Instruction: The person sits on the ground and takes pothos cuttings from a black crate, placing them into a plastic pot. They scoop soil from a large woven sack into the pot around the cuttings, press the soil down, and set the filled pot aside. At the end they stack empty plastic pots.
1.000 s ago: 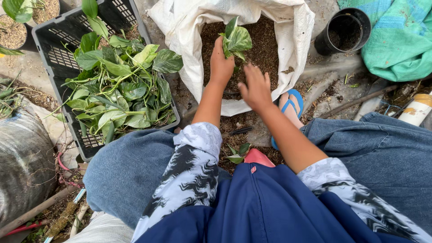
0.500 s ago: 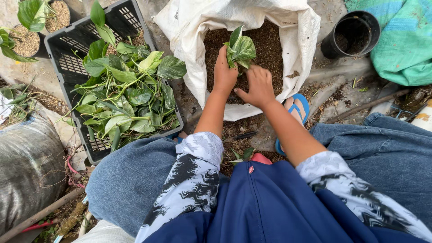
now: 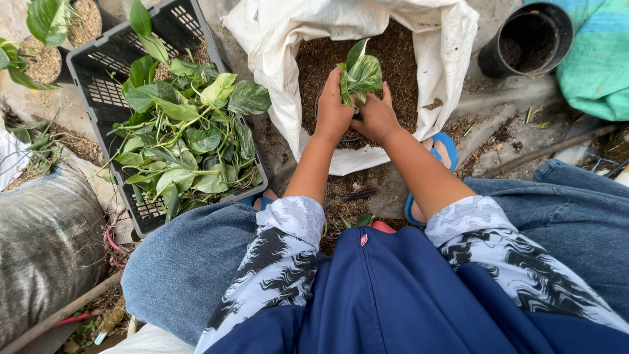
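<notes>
over the white sack point(image 3: 275, 78) my left hand point(image 3: 333, 111) and right hand point(image 3: 377, 118) close around 1 leafy cutting point(image 3: 360, 73) (stem hidden); squeezing harder could snap it.

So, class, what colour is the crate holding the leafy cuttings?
Dark grey; the crate shows in the head view.

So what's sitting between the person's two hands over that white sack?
In the head view, a small leafy cutting stands between the left hand and right hand, over the soil-filled sack.

crate point(image 3: 98, 78) left of sack point(image 3: 275, 39) (pot point(image 3: 524, 39) right)
</notes>
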{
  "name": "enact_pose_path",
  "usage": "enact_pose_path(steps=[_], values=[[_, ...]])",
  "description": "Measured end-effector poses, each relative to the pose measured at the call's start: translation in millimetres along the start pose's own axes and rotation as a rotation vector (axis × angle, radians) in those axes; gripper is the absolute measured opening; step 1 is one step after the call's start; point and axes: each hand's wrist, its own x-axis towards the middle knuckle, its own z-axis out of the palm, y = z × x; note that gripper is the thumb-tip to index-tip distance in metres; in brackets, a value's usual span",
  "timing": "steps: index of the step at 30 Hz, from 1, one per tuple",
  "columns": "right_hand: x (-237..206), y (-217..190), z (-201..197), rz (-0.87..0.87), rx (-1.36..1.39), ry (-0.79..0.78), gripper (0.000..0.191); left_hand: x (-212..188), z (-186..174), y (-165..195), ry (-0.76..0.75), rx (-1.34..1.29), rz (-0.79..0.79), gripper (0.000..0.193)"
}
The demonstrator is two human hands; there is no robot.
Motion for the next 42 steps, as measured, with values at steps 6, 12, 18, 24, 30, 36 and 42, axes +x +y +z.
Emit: enact_pose_path(steps=[6, 12, 18, 24, 30, 36, 42], values=[[-15.8, 31.8, -5.2, 0.216, 0.582, 0.212, 0.054, 8.8, -9.3, -3.2, 0.027, -0.010, 0.042, 0.065], [-48.1, 43.0, 8.8, 0.228, 0.171, 0.078, 0.084, 16.4, -10.1, -6.9, -0.030, -0.015, -0.021, 0.060], [-62.4, 24.7, 46.5, 0.199, -0.210, 0.167, 0.055, 20.8, -10.2, -8.7, -0.056, -0.052, -0.025, 0.062], [-55.2, 42.9, 39.3, 0.199, 0.012, 0.105, 0.039, 31.2, -11.6, -6.0, -0.064, -0.054, -0.096, 0.060], [-32.4, 27.9, -28.4, 0.754, 1.375, -0.159, 0.028, 42.3, -10.9, 12.8, -0.044, -0.096, -0.104, 0.054], [-8.4, -45.9, -33.5, 0.426, 1.245, -0.294, 0.031, 59.3, -13.3, 34.2, -0.168, 0.038, -0.268, 0.042], [-42.5, -95.0, -3.5, -0.056, 0.186, 0.291, 0.045, 63.6, -21.0, 37.1, -0.162, 0.002, -0.225, 0.047]])
